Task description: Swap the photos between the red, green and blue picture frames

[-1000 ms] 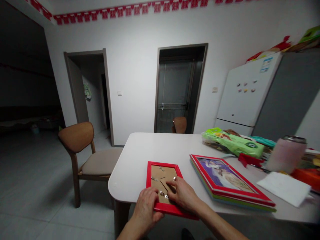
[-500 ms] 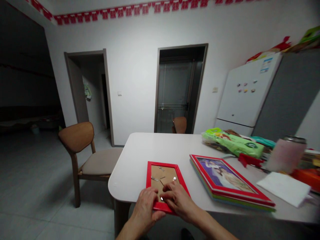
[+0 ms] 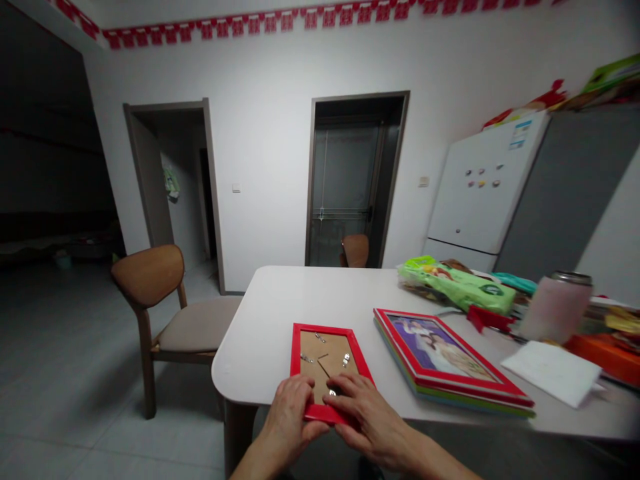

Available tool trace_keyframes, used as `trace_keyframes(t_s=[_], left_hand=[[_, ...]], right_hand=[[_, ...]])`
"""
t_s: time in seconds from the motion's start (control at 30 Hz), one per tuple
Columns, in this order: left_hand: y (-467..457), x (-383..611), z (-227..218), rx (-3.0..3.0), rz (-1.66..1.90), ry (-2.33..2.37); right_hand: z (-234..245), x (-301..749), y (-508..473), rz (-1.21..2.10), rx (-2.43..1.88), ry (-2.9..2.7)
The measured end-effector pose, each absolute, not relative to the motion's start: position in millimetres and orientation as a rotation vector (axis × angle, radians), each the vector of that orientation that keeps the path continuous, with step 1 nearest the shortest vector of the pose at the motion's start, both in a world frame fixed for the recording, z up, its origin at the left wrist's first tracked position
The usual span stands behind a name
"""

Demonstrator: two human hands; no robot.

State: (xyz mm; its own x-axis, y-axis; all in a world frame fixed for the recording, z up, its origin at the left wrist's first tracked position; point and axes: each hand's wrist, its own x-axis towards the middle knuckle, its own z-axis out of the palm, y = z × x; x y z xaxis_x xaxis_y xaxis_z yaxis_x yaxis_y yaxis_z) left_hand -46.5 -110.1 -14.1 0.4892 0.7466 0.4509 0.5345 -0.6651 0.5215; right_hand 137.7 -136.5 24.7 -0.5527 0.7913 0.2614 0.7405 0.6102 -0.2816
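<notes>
A red picture frame (image 3: 296,352) lies face down at the table's near edge, its brown backing board (image 3: 336,347) turned up. Small metal clips sit along the board's sides, and thin strips stand out near its middle. My left hand (image 3: 289,412) grips the near left corner, thumb at the near edge and fingers on top. On the near right corner is my right hand (image 3: 373,412), thumb low at the edge, fingertips beside a metal clip (image 3: 333,393). The fingers hide part of the board's near end.
Right of my hands, a stack of picture frames (image 3: 450,347) has a photo on top. Beyond lie a green packet (image 3: 457,283), a pinkish jar (image 3: 557,307) and white paper (image 3: 553,372) on the white table (image 3: 300,293). A wooden chair (image 3: 150,273) stands at the left.
My right hand has gone from a pinch at the near clip to lying over the frame's near right corner, with the thumb lower. The left hand keeps its hold.
</notes>
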Motion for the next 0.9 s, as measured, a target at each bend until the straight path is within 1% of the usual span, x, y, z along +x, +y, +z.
trace_keyframes(t_s=[0.1,0.2,0.33,0.9], left_hand=[[-109.6,-46.5,-14.1,2.436,0.956,1.076],[-109.1,-46.8,-13.8,2.446,0.945,1.067],[-109.9,-46.4,-13.3,2.456,0.937,1.079],[-117.5,-42.1,-7.8,2.428,0.915,1.169]], right_hand=[[15.2,146.0,-122.3,0.144,-1.369,-2.344],[8.4,153.9,-102.2,-0.011,-1.626,-2.198],[8.4,157.6,-85.2,-0.116,-1.836,-2.151],[2.0,165.3,-87.4,-0.006,-1.727,-2.080]])
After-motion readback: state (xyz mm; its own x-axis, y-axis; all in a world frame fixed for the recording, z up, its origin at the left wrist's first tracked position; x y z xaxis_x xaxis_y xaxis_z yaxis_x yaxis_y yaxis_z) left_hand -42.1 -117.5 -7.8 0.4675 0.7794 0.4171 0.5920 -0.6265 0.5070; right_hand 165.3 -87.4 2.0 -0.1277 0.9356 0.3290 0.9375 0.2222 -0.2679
